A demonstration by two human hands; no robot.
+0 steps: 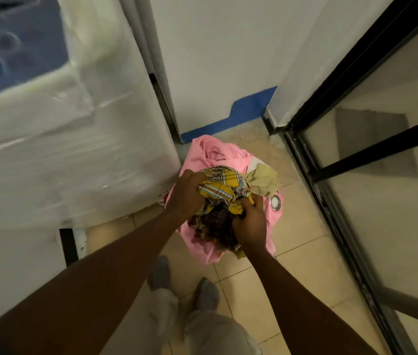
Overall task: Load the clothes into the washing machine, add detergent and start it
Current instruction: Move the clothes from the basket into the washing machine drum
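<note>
— What's round the edges here?
— Beige floor tiles (251, 298), a blue skirting strip (241, 116) along the white wall (215, 47).
— On the right?
— A black-framed glass door (371, 139), and a round metal drain (276, 202).

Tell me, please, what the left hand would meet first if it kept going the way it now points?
Probably the yellow plaid cloth that the left hand already grips; beyond it lies the pink fabric, though depth is unclear.

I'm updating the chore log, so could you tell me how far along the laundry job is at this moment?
Early stage. Nothing looks done: the clothes still sit in a pile on the pink cloth on the floor. In hand: the left hand and right hand grip the yellow plaid garment atop the pile. Left: loading the washing machine, adding detergent, which isn't visible, and starting it.
</note>
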